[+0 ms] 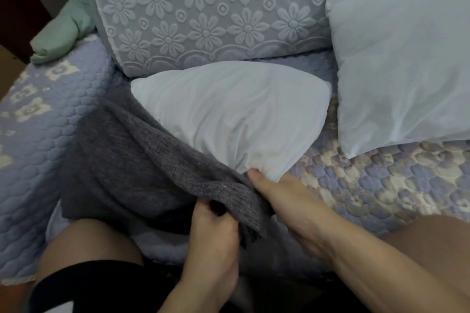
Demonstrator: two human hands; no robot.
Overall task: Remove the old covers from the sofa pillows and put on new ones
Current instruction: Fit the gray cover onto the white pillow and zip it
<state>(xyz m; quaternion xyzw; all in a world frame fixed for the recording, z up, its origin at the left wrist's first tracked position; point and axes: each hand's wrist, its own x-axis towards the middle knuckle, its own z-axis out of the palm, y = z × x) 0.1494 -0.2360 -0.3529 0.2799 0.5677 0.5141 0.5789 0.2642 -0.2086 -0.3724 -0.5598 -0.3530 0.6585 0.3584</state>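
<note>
Left hand [216, 226]: clamped on grey cover [132, 160] edge.
Right hand [287, 201]: pinching white pillow [229, 119] corner (half uncovered), near sofa [381, 185] front edge.

No readable text, labels, brands or numbers anywhere in view; only woven and quilted flower patterns on sofa covering [38, 147], no lettering.

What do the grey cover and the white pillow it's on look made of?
Grey cover: coarse woven or knitted fabric, matte, with a visible nubby grid texture. White pillow: smooth, fine-woven cloth, possibly cotton or polyester, showing soft creases and a faint sheen.
</note>
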